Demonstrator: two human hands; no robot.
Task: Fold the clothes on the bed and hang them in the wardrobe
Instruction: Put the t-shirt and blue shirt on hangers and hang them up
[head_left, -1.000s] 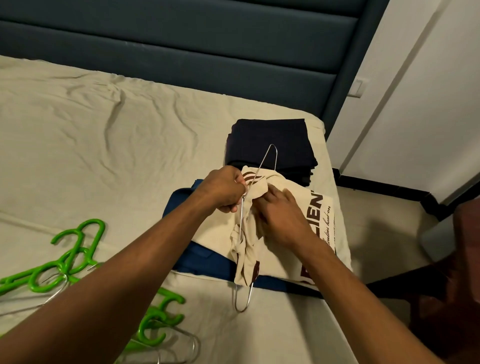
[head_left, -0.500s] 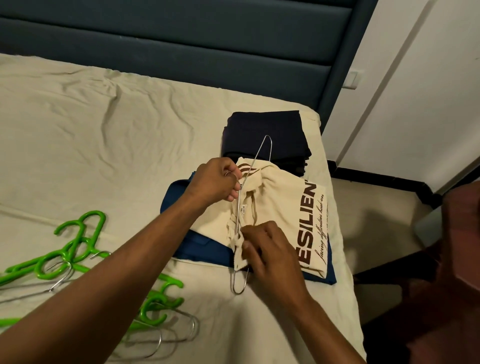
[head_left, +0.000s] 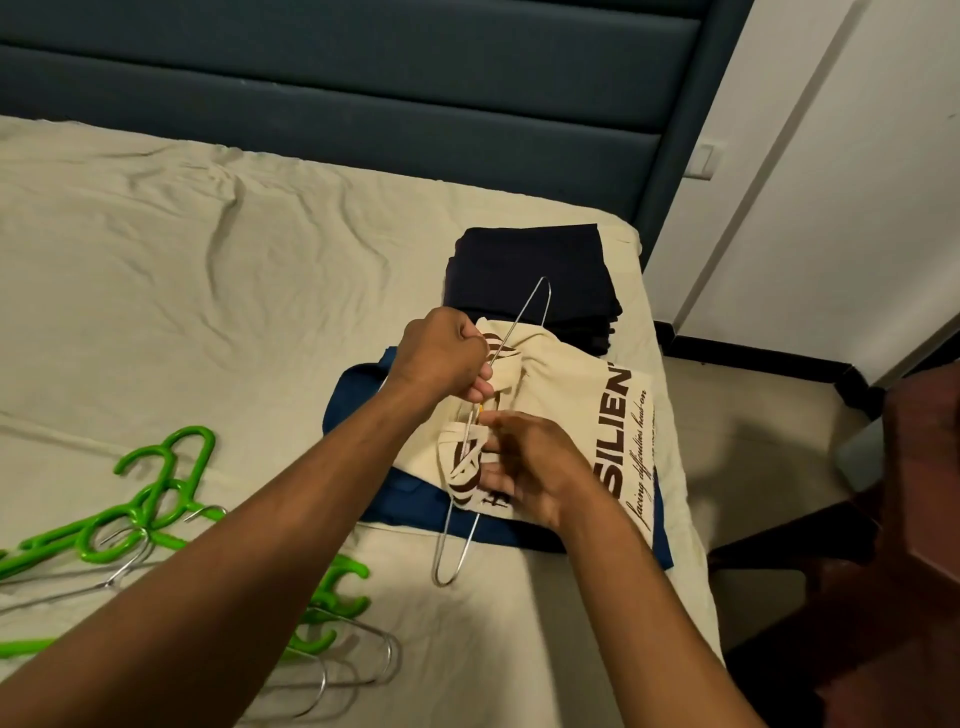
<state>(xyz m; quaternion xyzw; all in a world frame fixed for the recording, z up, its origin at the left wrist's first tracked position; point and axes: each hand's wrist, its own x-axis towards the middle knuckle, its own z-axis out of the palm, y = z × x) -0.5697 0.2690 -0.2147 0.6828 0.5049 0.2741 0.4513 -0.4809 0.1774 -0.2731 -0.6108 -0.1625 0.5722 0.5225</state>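
Head cam looked down at a bed (head_left: 234, 291) w/ a creased cream sheet, dark padded headboard (head_left: 363, 98) at the far side. Left hand (head_left: 441, 358) was curled tight, gripping the upper part of a wire hanger (head_left: 488, 431) approx. mid-frame, knuckles up. Right hand (head_left: 530, 467) sat just nearer, fingers bent and pinching the bunched edge of a cream t-shirt (head_left: 571, 395) against the hanger wire. T-shirt had brown lettering along its right side & lay folded on a blue garment (head_left: 358, 400), which rested on the bed near the right edge. Hanger ran far-to-near through the bunched cloth: one bend stuck out over a stack of folded dark clothes (head_left: 535, 270) at the far side, the other bend poked out on the sheet at the near side. Dark stack touched the far edge of the t-shirt. At near left, well apart from the shirts, lay green plastic hangers (head_left: 156, 499) mixed w/ more bare wire hangers (head_left: 353, 660) on the sheet. White wall (head_left: 831, 182) stood at right, w/ a dark reddish piece of furniture (head_left: 919, 467) at near right beside the bed; couldn't tell what it was.
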